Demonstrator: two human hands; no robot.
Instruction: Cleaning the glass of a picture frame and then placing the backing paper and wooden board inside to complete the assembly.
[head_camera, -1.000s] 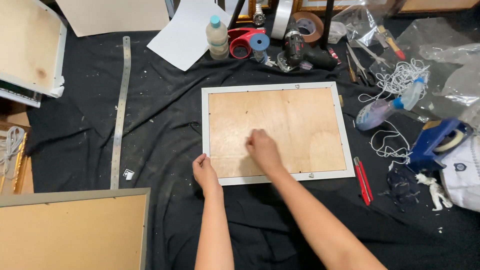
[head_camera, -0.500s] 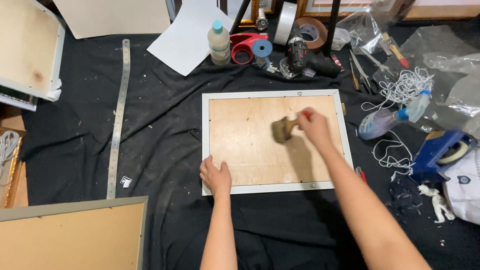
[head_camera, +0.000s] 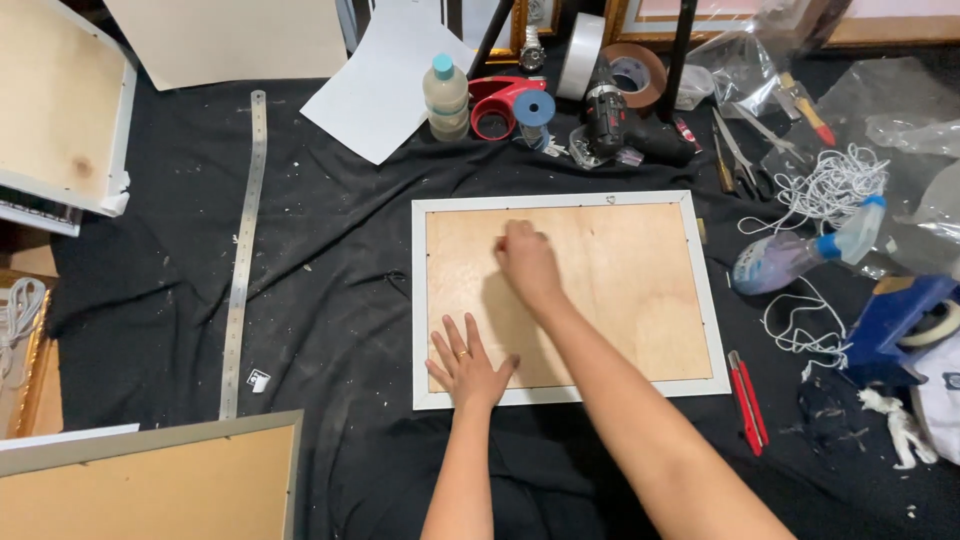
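Head view, left to right: a steel ruler lies along the black cloth, well apart from the work. Next, the left hand presses flat on the lower left corner of the frame, fingers spread wide, holding nothing. The frame lies face down at the middle of the cloth, its plywood backing up. The right hand rests on the backing's upper left part, fingers curled narrow; whether they pinch something I cannot tell. Beyond the frame's top edge stand a bottle and a drill; at its right lie a spray bottle, loose string and a red cutter.

Risk, as I judge it: the cloth is slack, so a hard push from the right hand could slide the frame if the left palm lifts. The cutter lies just beside the frame's corner, where a sweeping forearm could catch it.
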